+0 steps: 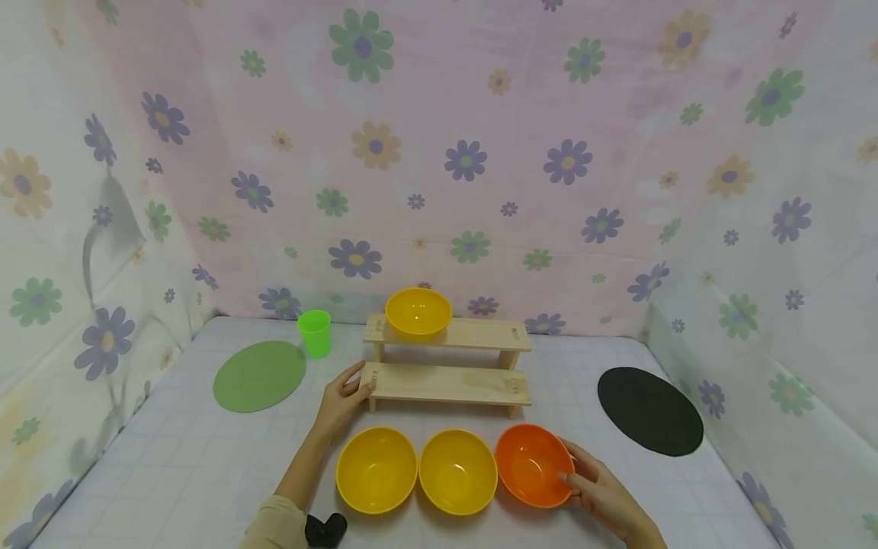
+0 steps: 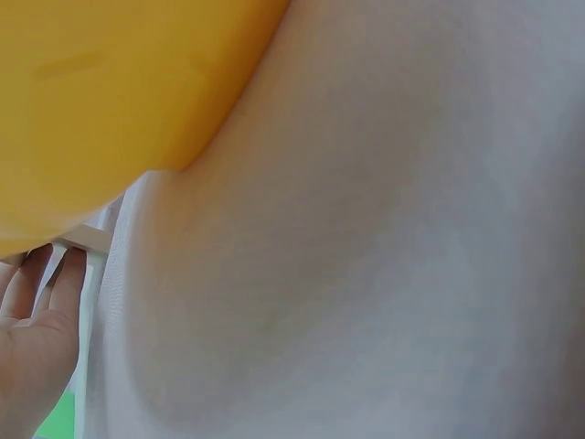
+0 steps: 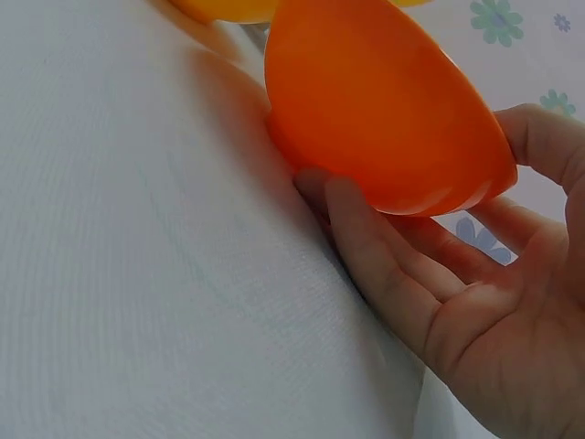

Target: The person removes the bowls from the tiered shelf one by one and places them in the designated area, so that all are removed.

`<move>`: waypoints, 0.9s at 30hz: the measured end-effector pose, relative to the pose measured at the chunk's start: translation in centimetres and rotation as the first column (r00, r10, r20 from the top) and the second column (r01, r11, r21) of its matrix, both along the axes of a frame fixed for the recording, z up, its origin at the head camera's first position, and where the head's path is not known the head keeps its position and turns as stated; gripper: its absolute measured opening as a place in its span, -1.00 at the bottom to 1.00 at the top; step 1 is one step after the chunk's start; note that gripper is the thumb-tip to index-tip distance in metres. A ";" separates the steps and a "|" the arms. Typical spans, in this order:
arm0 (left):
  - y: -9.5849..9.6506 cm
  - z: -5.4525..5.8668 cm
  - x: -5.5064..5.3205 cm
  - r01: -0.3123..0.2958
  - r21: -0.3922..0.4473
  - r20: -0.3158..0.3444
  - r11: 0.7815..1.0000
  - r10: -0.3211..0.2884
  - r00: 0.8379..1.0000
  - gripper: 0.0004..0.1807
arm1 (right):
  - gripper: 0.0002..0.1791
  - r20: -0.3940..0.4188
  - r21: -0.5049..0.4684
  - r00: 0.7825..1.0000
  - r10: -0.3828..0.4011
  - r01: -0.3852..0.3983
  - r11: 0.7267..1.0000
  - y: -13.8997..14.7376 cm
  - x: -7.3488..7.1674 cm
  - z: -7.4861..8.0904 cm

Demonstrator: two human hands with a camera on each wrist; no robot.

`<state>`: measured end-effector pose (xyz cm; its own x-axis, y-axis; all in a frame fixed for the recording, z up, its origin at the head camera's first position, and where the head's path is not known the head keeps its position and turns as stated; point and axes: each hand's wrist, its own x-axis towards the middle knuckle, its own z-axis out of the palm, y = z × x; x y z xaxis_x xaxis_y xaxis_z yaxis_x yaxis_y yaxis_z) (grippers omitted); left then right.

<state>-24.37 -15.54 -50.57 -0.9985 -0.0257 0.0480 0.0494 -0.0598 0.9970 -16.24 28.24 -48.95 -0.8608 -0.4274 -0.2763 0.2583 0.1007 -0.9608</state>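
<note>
My left hand [image 1: 341,400] holds the left end of the lower board of a two-tier wooden stand [image 1: 446,383]. In the left wrist view its fingers [image 2: 66,288] meet the board's edge, partly behind a yellow bowl. My right hand [image 1: 604,492] grips an orange bowl [image 1: 533,467] by its right side, with the thumb at the rim and fingers [image 3: 366,238] under the outer wall. Left of it, two yellow bowls [image 1: 376,470], [image 1: 458,472] stand side by side in front of the stand. Another yellow bowl [image 1: 418,314] sits on the upper board's left part.
A bright green cup [image 1: 315,335] stands left of the stand, beside a flat green oval mat [image 1: 259,377]. At the right lies a black oval mat [image 1: 650,412]. A small black object [image 1: 325,530] is near my left sleeve. Flowered cloth [image 1: 439,152] walls in the table.
</note>
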 end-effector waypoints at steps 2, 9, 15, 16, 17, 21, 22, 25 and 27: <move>0.0 0.0 0.0 -0.006 -0.004 -0.001 1.000 0.006 1.000 -0.34 | -0.24 0.001 -0.009 1.000 0.012 -0.012 1.000 0.0 0.0 -0.1; 0.0 -0.1 -0.1 -0.006 -0.010 0.009 1.000 0.006 1.000 -0.34 | -0.24 -0.028 0.040 0.999 0.040 -0.039 0.998 -0.2 -0.2 -0.2; 0.1 -0.1 -0.1 -0.005 -0.016 0.013 1.000 0.005 1.000 -0.33 | -0.27 -0.125 0.235 0.992 0.035 -0.005 0.972 -0.2 -0.4 0.1; 0.1 -0.1 -0.1 -0.008 -0.016 0.015 1.000 0.009 1.000 -0.33 | -0.28 -0.149 0.272 0.988 0.034 0.008 0.962 -0.1 -0.4 0.2; 0.1 -0.1 -0.1 -0.011 -0.017 0.015 1.000 0.011 1.000 -0.34 | -0.28 -0.176 0.307 0.984 0.032 0.023 0.951 -0.1 -0.5 0.4; 0.1 0.0 -0.2 -0.016 -0.021 0.016 1.000 0.017 1.000 -0.34 | -0.30 -0.239 0.375 0.971 0.014 0.079 0.924 0.2 -0.9 0.9; 0.1 0.0 -0.2 -0.015 -0.023 0.014 1.000 0.015 1.000 -0.34 | -0.30 -0.250 0.376 0.968 0.006 0.091 0.922 0.2 -1.0 1.1; 0.1 -0.2 -0.2 -0.012 -0.028 0.011 1.000 0.013 1.000 -0.33 | -0.31 -0.298 0.383 0.954 -0.031 0.149 0.912 0.1 -1.3 1.6; 0.1 -0.3 -0.2 -0.008 -0.040 0.001 0.999 0.008 1.000 -0.32 | -0.32 -0.342 0.388 0.938 -0.059 0.198 0.900 -0.1 -1.5 2.0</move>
<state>-24.55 -15.49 -50.89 -0.9983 -0.0318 0.0481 0.0487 -0.0199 0.9986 -17.77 28.12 -46.91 -0.9707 -0.2147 -0.1075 -0.0120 0.4905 -0.8714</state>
